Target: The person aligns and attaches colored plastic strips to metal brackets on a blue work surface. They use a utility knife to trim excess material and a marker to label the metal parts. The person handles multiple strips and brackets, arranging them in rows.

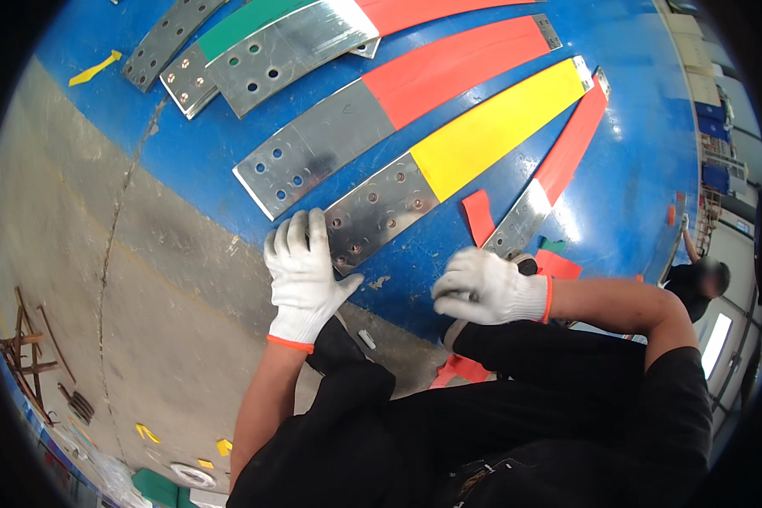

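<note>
My left hand [298, 275], in a white knit glove with an orange cuff, lies at the near end of a flat metal busbar [383, 203] with a yellow sleeve [504, 127]. Its fingers are stretched out at the bar's corner, and the thumb is spread along the end edge. My right hand [493, 288], gloved the same way, is held above the floor with its fingers curled closed. What those fingers hold, if anything, is hidden. Just beyond it lies a narrower busbar with a red sleeve [571, 140], its bare drilled end [521, 218] towards me.
A wider red-sleeved busbar [461, 68] and a stack with green [258, 25] and red sleeves lie farther off on the blue floor [635, 169]. Red scraps [478, 216] lie by my right hand, a yellow scrap [96, 69] far left. Another person [698, 284] is at the right.
</note>
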### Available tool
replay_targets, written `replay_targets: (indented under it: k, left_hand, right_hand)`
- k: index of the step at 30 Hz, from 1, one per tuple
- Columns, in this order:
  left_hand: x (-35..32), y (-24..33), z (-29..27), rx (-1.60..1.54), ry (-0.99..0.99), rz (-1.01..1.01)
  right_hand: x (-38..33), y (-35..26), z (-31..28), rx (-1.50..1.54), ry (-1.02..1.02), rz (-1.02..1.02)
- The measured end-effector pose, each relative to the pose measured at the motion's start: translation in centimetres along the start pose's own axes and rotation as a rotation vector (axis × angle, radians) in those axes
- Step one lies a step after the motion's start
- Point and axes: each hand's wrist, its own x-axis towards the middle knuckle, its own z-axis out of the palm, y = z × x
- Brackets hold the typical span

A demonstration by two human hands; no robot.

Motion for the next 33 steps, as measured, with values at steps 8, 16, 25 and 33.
replay_targets:
  k: [8,16,25,33]
  left_hand:
    - [3.3,2.9,0.7,0.147,-0.16,-0.011]
    - [4.6,3.5,-0.5,0.211,-0.269,-0.061]
    - [5.2,3.8,-1.5,0.252,-0.366,-0.046]
    - [5.3,3.7,-1.0,0.284,-0.284,-0.009]
  right_hand:
    - [3.5,2.2,6.4,1.306,0.402,0.806]
    - [10.4,0.2,11.6,1.41,0.942,0.866]
    - [10.3,-2.4,9.4,1.117,0.9,1.018]
    - [9.7,-2.0,9.2,1.271,0.859,1.014]
